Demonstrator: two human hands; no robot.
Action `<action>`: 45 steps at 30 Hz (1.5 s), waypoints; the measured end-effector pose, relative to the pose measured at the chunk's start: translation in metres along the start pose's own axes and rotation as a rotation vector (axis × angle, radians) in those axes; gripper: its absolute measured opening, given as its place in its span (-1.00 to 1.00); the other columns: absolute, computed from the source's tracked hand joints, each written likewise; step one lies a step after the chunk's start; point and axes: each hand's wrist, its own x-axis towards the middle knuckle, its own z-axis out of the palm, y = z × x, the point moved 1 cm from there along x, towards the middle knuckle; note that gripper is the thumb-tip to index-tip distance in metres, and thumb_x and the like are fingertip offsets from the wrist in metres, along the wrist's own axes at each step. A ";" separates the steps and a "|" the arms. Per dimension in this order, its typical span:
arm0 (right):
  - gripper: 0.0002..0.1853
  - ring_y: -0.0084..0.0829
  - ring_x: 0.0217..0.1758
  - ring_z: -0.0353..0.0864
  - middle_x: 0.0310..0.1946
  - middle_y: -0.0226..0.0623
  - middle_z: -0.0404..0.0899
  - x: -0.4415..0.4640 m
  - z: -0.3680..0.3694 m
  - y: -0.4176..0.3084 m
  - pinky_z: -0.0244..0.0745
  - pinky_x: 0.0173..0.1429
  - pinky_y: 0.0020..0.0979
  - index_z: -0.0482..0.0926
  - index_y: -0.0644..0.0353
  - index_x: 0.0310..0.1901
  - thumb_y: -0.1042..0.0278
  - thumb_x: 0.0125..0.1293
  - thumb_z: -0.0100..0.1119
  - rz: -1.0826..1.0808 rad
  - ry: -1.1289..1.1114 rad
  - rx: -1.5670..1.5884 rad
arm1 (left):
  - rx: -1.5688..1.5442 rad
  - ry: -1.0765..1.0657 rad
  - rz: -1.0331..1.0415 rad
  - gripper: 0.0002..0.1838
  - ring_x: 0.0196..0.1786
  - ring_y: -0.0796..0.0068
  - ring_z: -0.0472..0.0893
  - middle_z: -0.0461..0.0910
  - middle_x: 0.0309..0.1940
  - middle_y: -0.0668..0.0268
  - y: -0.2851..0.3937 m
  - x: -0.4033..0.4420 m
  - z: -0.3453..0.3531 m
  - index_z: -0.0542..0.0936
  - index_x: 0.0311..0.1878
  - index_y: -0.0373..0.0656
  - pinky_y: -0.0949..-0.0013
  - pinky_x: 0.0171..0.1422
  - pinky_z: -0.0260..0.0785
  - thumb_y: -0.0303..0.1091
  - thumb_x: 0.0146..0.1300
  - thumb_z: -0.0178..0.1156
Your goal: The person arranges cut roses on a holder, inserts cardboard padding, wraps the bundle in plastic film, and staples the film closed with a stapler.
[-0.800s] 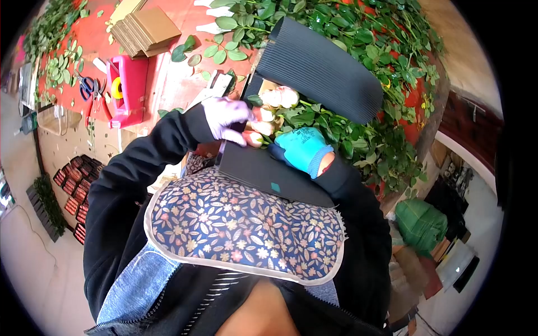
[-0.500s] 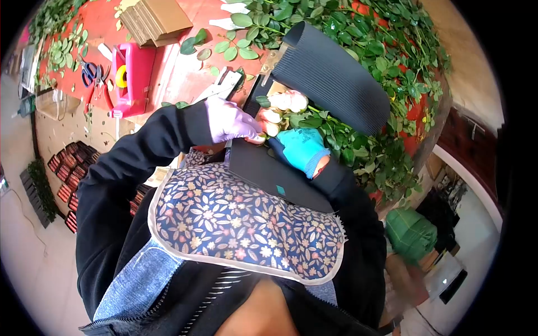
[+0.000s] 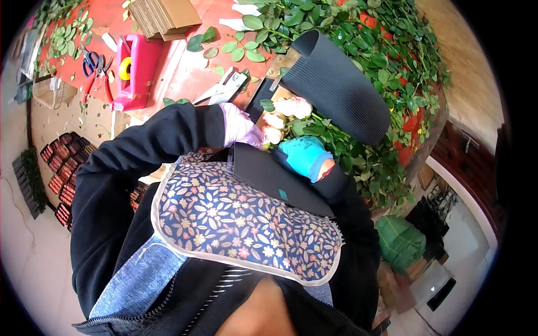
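Observation:
My left hand (image 3: 242, 126), in a thin purple glove, is at the lower pale pink rose (image 3: 272, 135), its fingers closed against the bloom; the fingertips are partly hidden. My right hand (image 3: 302, 155), in a blue work glove with dark fingers, is closed around the rose stems just below the blooms. More pale pink roses (image 3: 294, 107) lie side by side above it, heads to the left. They rest between a ribbed black rubber flap (image 3: 339, 87), curled upward, and a smooth black flap (image 3: 274, 176) that hangs over my flowered apron (image 3: 241, 218).
Leafy green stems (image 3: 386, 73) cover the right of the red table (image 3: 179, 67). On the left are a pink tape dispenser (image 3: 134, 73), pliers (image 3: 100, 78), a stapler-like metal tool (image 3: 224, 89) and cardboard pieces (image 3: 165, 17). A green bundle (image 3: 400, 243) sits at lower right.
My left hand has shifted slightly right and down over the lower rose, with its fingers now more hidden. My right hand stays at the stems. The whole view has shifted a little.

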 end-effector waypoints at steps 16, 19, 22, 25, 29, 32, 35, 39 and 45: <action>-0.84 -0.20 -0.59 0.59 -0.62 -0.29 0.54 0.008 0.000 -0.007 0.42 -0.55 -0.15 0.50 0.08 -0.30 0.20 0.31 0.13 0.110 0.329 -0.235 | 0.065 -0.170 -0.049 -0.60 0.04 0.44 0.68 0.63 0.14 0.56 0.001 0.013 0.002 0.62 0.15 0.21 0.36 0.00 0.55 -0.37 0.26 0.13; -0.87 -0.21 -0.58 0.60 -0.63 -0.30 0.53 0.004 0.003 -0.009 0.42 -0.55 -0.14 0.48 0.09 -0.27 0.24 0.27 0.13 0.151 0.273 -0.232 | 0.128 -0.097 0.037 -0.65 0.01 0.43 0.70 0.66 0.10 0.53 0.001 0.011 0.001 0.63 0.12 0.18 0.39 -0.01 0.55 -0.31 0.27 0.16; -0.87 -0.23 -0.50 0.67 -0.55 -0.26 0.63 0.005 0.003 -0.006 0.51 -0.46 -0.16 0.52 0.12 -0.31 0.27 0.24 0.08 0.116 0.297 -0.198 | -0.103 0.054 0.057 -0.70 -0.03 0.36 0.72 0.72 -0.07 0.34 0.002 0.012 -0.002 0.69 0.00 0.08 0.34 -0.07 0.57 -0.38 0.18 0.28; -0.86 -0.23 -0.46 0.69 -0.51 -0.24 0.64 0.006 0.001 -0.004 0.54 -0.42 -0.19 0.58 0.13 -0.29 0.30 0.22 0.08 0.062 0.340 -0.201 | -0.472 -0.022 -0.138 -0.70 -0.02 0.34 0.70 0.69 -0.05 0.39 0.006 0.012 -0.012 0.65 0.05 0.11 0.32 -0.04 0.54 -0.40 0.28 0.15; -0.83 -0.24 -0.42 0.70 -0.50 -0.25 0.64 0.005 -0.001 -0.004 0.55 -0.38 -0.19 0.62 0.15 -0.28 0.29 0.22 0.08 0.055 0.352 -0.187 | 0.242 -0.016 -0.195 -0.58 -0.22 0.29 0.69 0.66 -0.25 0.33 0.014 0.021 -0.025 0.59 0.18 0.10 0.26 -0.17 0.52 -0.05 0.27 0.22; -0.81 -0.22 -0.42 0.69 -0.51 -0.27 0.64 0.005 0.010 0.005 0.55 -0.37 -0.15 0.60 0.11 -0.25 0.21 0.30 0.08 0.008 0.437 -0.140 | 0.260 0.117 -0.181 -0.48 -0.38 0.30 0.68 0.66 -0.30 0.28 0.024 0.031 -0.016 0.59 0.14 0.01 0.31 -0.30 0.49 0.06 0.17 0.32; -0.77 -0.18 -0.45 0.68 -0.52 -0.27 0.63 -0.007 -0.012 0.000 0.54 -0.36 -0.11 0.57 0.05 -0.23 0.10 0.38 0.08 0.174 0.399 -0.004 | 0.203 0.048 -0.260 -0.53 -0.39 0.31 0.68 0.67 -0.29 0.31 0.023 0.036 -0.012 0.62 0.07 -0.01 0.32 -0.30 0.51 0.03 0.18 0.32; -0.75 -0.16 -0.56 0.62 -0.57 -0.24 0.59 -0.004 -0.003 0.001 0.48 -0.47 -0.10 0.54 0.01 -0.25 0.02 0.40 0.07 0.228 0.535 -0.052 | 0.215 0.151 -0.200 -0.62 -0.36 0.30 0.67 0.64 -0.24 0.27 0.023 0.033 -0.006 0.63 0.01 -0.04 0.29 -0.29 0.51 -0.11 0.17 0.35; -0.75 -0.15 -0.59 0.61 -0.60 -0.24 0.58 -0.003 0.001 0.000 0.47 -0.51 -0.10 0.55 0.05 -0.25 0.06 0.40 0.08 0.185 0.593 -0.026 | 0.199 0.409 -0.407 -0.62 -0.20 0.11 0.60 0.55 -0.21 0.21 0.004 0.024 -0.012 0.58 0.03 -0.06 0.19 -0.17 0.49 -0.56 0.11 0.19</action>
